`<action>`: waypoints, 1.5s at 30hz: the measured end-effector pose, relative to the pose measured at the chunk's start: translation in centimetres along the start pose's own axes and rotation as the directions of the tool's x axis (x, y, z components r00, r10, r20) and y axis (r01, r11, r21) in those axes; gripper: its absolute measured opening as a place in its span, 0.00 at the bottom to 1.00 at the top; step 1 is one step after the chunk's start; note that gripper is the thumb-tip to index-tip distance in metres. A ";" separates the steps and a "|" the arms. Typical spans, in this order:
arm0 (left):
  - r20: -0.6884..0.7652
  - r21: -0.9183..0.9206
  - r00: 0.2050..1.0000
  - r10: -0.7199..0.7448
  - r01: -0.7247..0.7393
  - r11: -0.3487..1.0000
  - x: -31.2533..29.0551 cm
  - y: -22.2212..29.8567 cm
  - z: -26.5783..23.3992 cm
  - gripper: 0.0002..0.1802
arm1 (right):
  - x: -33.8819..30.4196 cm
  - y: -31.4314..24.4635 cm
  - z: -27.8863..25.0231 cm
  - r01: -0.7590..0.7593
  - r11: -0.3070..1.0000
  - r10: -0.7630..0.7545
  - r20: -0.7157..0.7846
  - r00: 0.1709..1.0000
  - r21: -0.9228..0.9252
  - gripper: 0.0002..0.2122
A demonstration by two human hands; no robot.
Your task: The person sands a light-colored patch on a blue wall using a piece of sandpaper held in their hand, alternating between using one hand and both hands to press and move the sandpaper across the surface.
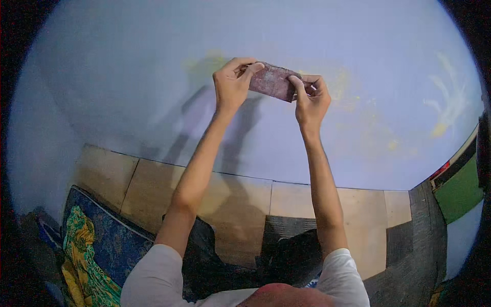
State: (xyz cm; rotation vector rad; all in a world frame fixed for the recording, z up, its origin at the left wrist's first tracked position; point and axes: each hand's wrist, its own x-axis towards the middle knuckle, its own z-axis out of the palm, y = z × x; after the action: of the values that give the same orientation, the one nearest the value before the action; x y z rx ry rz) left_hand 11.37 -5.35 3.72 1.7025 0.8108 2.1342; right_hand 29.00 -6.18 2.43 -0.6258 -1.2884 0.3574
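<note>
Between my two raised hands is a reddish-brown sheet of sandpaper (273,83), a small rectangle with pale dusty patches on its face. My left hand (234,84) pinches its left end, thumb on the near face. The right end is gripped by my right hand (313,100), its thumb pressed on the near face too. Both arms are stretched out in front of a light bluish wall (286,143). Yellowish patches (337,87) mark the wall around and right of the sheet. Whether the sheet touches the wall I cannot tell.
Beige tiles (353,220) run along the wall's foot. At the lower left lie a dark blue patterned mattress (112,238) and a green and yellow cloth (82,245). A green panel (460,192) stands at the right. Pale streaks (450,92) mark the wall's right side.
</note>
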 end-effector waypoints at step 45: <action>0.364 0.346 0.927 -0.085 -0.050 0.937 0.7 1.2 -1.8 0.10 | 1.1 -0.8 -0.5 -0.041 0.992 0.077 0.312 0.947 -0.120 0.08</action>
State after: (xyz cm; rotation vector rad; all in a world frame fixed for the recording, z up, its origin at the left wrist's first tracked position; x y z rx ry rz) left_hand 9.64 -6.31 4.73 2.1779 1.1278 1.6349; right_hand 29.65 -6.26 3.69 -0.7237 -1.6080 0.4500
